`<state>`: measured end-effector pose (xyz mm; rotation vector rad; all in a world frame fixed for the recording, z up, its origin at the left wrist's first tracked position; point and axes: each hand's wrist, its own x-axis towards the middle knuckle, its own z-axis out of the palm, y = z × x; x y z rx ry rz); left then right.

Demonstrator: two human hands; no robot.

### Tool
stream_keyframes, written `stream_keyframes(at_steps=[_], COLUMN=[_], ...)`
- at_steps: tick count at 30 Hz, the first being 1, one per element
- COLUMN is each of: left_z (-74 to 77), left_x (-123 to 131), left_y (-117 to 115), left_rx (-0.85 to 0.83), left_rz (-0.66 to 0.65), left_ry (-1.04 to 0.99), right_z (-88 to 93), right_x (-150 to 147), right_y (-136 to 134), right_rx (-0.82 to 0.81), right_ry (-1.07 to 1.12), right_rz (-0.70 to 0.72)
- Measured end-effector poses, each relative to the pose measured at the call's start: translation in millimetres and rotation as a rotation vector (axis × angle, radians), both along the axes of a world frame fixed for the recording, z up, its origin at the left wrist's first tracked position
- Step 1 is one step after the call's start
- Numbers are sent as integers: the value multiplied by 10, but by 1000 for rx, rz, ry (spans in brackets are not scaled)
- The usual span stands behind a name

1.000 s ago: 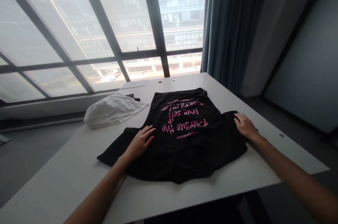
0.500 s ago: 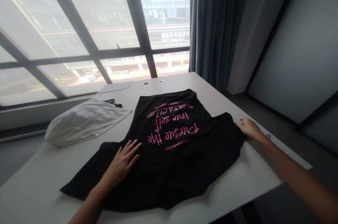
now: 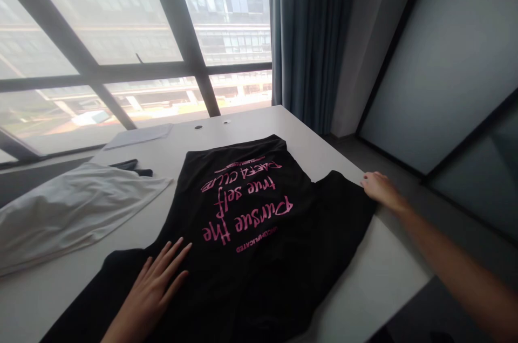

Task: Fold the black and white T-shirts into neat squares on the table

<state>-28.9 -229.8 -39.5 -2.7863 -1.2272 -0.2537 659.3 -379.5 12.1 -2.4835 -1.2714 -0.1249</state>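
Observation:
A black T-shirt point(image 3: 259, 278) with pink lettering lies spread on the white table point(image 3: 384, 278), its print upside down to me and its hem toward the window. My left hand point(image 3: 156, 278) rests flat on the shirt, fingers spread, left of the lettering. At the end of the sleeve on the right, my right hand point(image 3: 379, 189) has its fingers closed on the cloth near the table's edge. That sleeve is drawn out to the right. The shirt's lower part in view runs past the bottom of the picture.
A crumpled white garment point(image 3: 76, 203) lies on the left, with a dark item point(image 3: 133, 167) behind it. Flat white sheets point(image 3: 140, 135) sit near the window. Two round holes pierce the table's far end. A blue-grey curtain point(image 3: 307, 35) hangs behind.
The view has shifted right and closer to the table. The right sleeve is pulled straighter, with fewer folds. My left hand stays flat on the shirt.

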Motion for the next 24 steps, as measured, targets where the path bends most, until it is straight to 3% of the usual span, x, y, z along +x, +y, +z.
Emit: stream_keyframes(at_steps=[2,4,7,9,12,15,18,21,24], left_z=[22,54,104,163,373,699,958,1042,993], left_x=[16,38,48,48,122,335,611,848,1011], left_y=[-19,-64,-150,-163,33,636,1575,2531,3239], left_rx=[-4,-19,-36,-40,-66,-96,-79,-101,-122], left_rz=[0,7,15,12,5,39,98,249,396], left_ry=[-2,2,12,11,-39,-185,-266,-184,-102], right_z=[-62,-149,-296,-335,-206,95,365,457,368], right_x=[-309,-622,-916,-933,-753,-532,-440,-467,-509], right_y=[57,108,143,204,543,1253,2149,2966,3590], right_rx=[113,158,15,-23,118,224,131,29,-26], right_ry=[-123,-153,-91,-44,-7,21,133,174,175], right_rz=[77,277,471,479,470,473,450,435,409])
